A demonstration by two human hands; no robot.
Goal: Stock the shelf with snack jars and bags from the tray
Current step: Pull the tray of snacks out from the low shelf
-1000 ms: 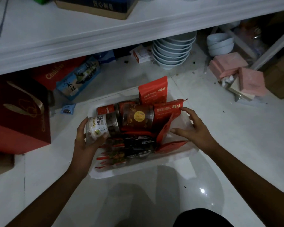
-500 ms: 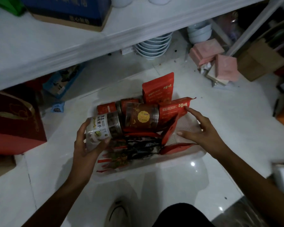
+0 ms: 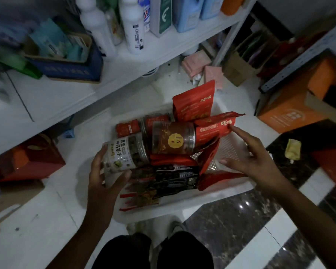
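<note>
- We find the white perforated plastic tray on the floor, loaded with jars and bags.
- The left hand grips the clear plastic jar with a white-and-green label, lying at the tray's nine o'clock edge. Fingers and thumb curl round its end.
- The right hand, at three o'clock, holds nothing. Its fingers are spread wide and straight, and the index tip touches a flat red foil bag.
- Step judged: picking up a jar, which is grasped but not yet clear.
- The next move calls for lifting it free of the brown-labelled jar, then standing it on the white shelf board at eleven o'clock.
</note>
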